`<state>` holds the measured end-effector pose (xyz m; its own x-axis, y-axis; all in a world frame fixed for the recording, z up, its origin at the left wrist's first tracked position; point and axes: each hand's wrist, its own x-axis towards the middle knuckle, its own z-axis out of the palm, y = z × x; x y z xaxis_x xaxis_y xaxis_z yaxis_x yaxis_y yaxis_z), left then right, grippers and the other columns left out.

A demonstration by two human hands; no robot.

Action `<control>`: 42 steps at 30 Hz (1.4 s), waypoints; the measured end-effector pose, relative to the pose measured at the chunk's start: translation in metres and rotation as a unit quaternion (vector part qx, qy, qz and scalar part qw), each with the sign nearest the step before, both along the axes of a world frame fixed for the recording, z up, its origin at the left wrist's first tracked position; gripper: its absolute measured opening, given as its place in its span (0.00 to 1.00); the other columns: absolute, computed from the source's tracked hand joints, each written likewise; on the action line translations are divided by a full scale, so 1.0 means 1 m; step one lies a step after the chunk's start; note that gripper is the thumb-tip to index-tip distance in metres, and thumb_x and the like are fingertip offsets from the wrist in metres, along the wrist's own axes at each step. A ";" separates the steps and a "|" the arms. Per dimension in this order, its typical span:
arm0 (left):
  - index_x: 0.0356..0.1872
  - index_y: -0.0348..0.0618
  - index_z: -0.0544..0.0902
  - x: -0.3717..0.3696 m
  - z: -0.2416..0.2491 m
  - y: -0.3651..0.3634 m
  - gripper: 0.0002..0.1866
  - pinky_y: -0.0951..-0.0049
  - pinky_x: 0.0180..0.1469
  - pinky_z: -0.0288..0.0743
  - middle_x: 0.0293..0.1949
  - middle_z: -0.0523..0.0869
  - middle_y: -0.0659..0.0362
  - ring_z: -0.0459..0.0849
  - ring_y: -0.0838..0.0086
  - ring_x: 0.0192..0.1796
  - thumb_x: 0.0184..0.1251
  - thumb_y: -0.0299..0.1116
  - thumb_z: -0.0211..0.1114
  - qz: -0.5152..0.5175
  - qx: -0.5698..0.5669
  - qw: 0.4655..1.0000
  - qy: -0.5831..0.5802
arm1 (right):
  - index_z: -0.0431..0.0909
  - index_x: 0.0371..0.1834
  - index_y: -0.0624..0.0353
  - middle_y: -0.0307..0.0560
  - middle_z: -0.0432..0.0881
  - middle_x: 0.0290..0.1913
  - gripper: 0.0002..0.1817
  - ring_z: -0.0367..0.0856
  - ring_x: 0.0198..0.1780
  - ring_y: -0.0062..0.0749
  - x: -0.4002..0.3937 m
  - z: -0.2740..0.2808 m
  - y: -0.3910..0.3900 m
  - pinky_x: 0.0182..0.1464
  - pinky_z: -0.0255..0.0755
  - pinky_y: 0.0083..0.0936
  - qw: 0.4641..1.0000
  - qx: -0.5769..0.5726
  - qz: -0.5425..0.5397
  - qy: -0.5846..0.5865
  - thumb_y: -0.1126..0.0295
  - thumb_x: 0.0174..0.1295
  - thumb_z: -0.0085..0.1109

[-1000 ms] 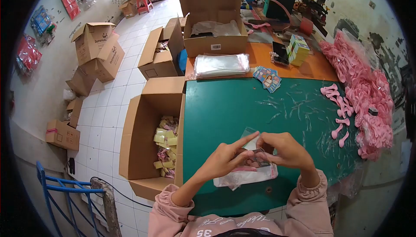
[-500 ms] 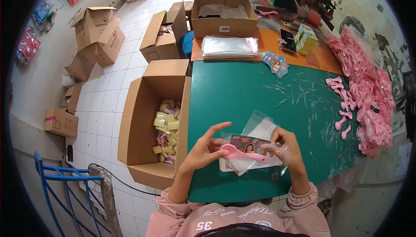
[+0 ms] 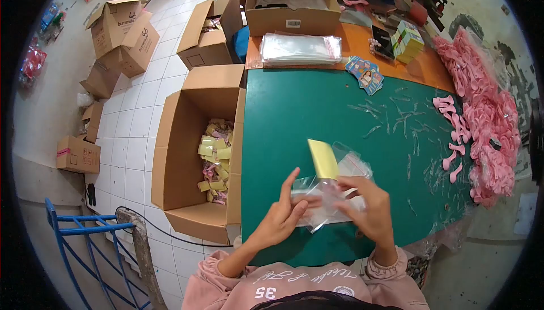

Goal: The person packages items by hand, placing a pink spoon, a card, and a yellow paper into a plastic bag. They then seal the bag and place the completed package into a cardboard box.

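The clear plastic bag lies at the near edge of the green table, pinched between both hands, with a yellow card sticking up out of its far end. The left hand has its thumb and lower fingers closed on the near left part of the bag while its forefinger stands out straight; the right hand is curled shut on the bag's right side, thumb and fingers pressing the film. Something pink shows dimly through the plastic, too blurred to name. To do this well, I judge that the card should be kept square with the bag's mouth and slid in flat, with the left hand holding the film taut so that it does not wrinkle or catch a corner. The grip should stay light, since the film creases easily and the card could bend. More loose bags lie just beyond the hands on the right. An open carton with yellow and pink packets stands on the floor to the left of the table. Far off lie a stack of clear bags and some printed cards, and a heap of pink pieces fills the right edge.
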<state>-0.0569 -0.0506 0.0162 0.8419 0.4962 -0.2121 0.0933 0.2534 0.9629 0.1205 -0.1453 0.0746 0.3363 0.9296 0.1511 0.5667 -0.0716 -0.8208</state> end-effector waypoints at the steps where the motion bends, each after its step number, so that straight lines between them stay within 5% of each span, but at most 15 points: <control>1: 0.71 0.45 0.38 -0.001 0.000 -0.005 0.31 0.68 0.51 0.79 0.52 0.79 0.45 0.81 0.61 0.53 0.75 0.32 0.43 0.010 -0.053 0.998 -0.012 | 0.77 0.47 0.63 0.51 0.80 0.42 0.19 0.81 0.42 0.37 0.000 -0.002 -0.002 0.41 0.76 0.27 0.999 -0.029 0.045 -0.006 0.74 0.49 0.67; 4: 0.71 0.46 0.37 -0.004 -0.003 -0.014 0.29 0.69 0.46 0.82 0.50 0.80 0.43 0.81 0.62 0.53 0.76 0.31 0.38 0.040 -0.134 0.990 -0.016 | 0.74 0.50 0.62 0.54 0.75 0.46 0.20 0.76 0.49 0.48 -0.002 -0.012 -0.007 0.49 0.71 0.35 0.983 -0.108 0.144 -0.019 0.71 0.53 0.63; 10: 0.71 0.45 0.42 -0.012 -0.006 -0.020 0.27 0.69 0.47 0.82 0.50 0.80 0.44 0.82 0.63 0.52 0.76 0.31 0.39 0.029 -0.114 0.993 0.023 | 0.73 0.39 0.63 0.51 0.72 0.36 0.11 0.75 0.40 0.48 -0.012 -0.032 0.000 0.41 0.70 0.37 0.974 -0.077 0.208 -0.056 0.74 0.52 0.61; 19: 0.71 0.45 0.50 -0.016 0.007 -0.022 0.30 0.65 0.38 0.75 0.30 0.85 0.47 0.85 0.56 0.31 0.72 0.31 0.48 0.015 0.159 0.983 0.095 | 0.71 0.33 0.62 0.50 0.71 0.34 0.11 0.73 0.39 0.47 -0.011 -0.032 0.002 0.41 0.69 0.38 0.969 -0.100 0.226 0.020 0.72 0.51 0.63; 25: 0.71 0.48 0.51 -0.008 0.003 -0.021 0.31 0.65 0.32 0.73 0.25 0.83 0.46 0.84 0.56 0.27 0.70 0.31 0.51 0.006 0.113 0.991 0.065 | 0.73 0.27 0.58 0.44 0.72 0.30 0.09 0.73 0.33 0.39 -0.012 -0.037 -0.001 0.37 0.66 0.32 0.959 -0.037 0.261 -0.106 0.71 0.49 0.65; 31: 0.69 0.51 0.60 0.003 0.000 -0.021 0.27 0.75 0.28 0.73 0.19 0.81 0.53 0.83 0.73 0.24 0.69 0.28 0.53 0.029 0.086 0.990 0.106 | 0.72 0.26 0.56 0.40 0.72 0.27 0.08 0.72 0.31 0.35 -0.018 -0.036 -0.007 0.39 0.64 0.30 0.954 -0.036 0.297 -0.017 0.70 0.51 0.64; 34: 0.66 0.49 0.64 0.008 -0.006 -0.024 0.25 0.76 0.28 0.73 0.20 0.81 0.53 0.83 0.77 0.25 0.68 0.26 0.53 0.098 0.111 0.983 0.112 | 0.74 0.27 0.57 0.39 0.75 0.30 0.07 0.74 0.33 0.33 0.006 -0.022 -0.008 0.38 0.66 0.29 0.895 -0.057 0.430 0.109 0.72 0.53 0.64; 37: 0.64 0.48 0.67 0.003 -0.011 -0.017 0.22 0.77 0.31 0.75 0.21 0.82 0.54 0.85 0.78 0.30 0.69 0.26 0.52 0.110 0.002 0.993 0.054 | 0.75 0.31 0.59 0.44 0.75 0.31 0.07 0.76 0.34 0.36 0.051 -0.004 -0.019 0.36 0.68 0.29 0.862 -0.072 0.454 0.215 0.69 0.58 0.62; 38: 0.61 0.45 0.70 0.002 -0.007 -0.015 0.18 0.78 0.36 0.78 0.25 0.84 0.56 0.86 0.77 0.36 0.71 0.24 0.49 0.084 -0.049 0.995 0.036 | 0.75 0.32 0.60 0.45 0.76 0.31 0.08 0.77 0.33 0.35 0.075 -0.001 -0.023 0.35 0.69 0.28 0.866 -0.044 0.451 0.211 0.69 0.57 0.64; 40: 0.60 0.42 0.70 -0.007 -0.007 -0.008 0.17 0.77 0.41 0.79 0.31 0.84 0.55 0.85 0.75 0.41 0.72 0.24 0.47 0.029 0.030 0.993 0.112 | 0.76 0.32 0.63 0.47 0.80 0.30 0.11 0.79 0.30 0.32 0.139 0.007 -0.037 0.32 0.70 0.27 0.885 -0.024 0.412 0.217 0.71 0.53 0.68; 42: 0.59 0.40 0.71 -0.009 -0.012 -0.005 0.16 0.76 0.45 0.79 0.37 0.84 0.54 0.85 0.73 0.44 0.72 0.23 0.45 0.010 0.020 0.994 0.102 | 0.75 0.28 0.60 0.45 0.78 0.27 0.09 0.77 0.28 0.28 0.201 0.013 -0.056 0.30 0.70 0.23 0.963 -0.047 0.139 0.227 0.69 0.56 0.64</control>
<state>-0.0657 -0.0560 0.0042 0.7726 0.5245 -0.3578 0.2837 0.2190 0.9336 0.3215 -0.2010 0.0872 0.0847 0.9955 -0.0430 0.1587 -0.0561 -0.9857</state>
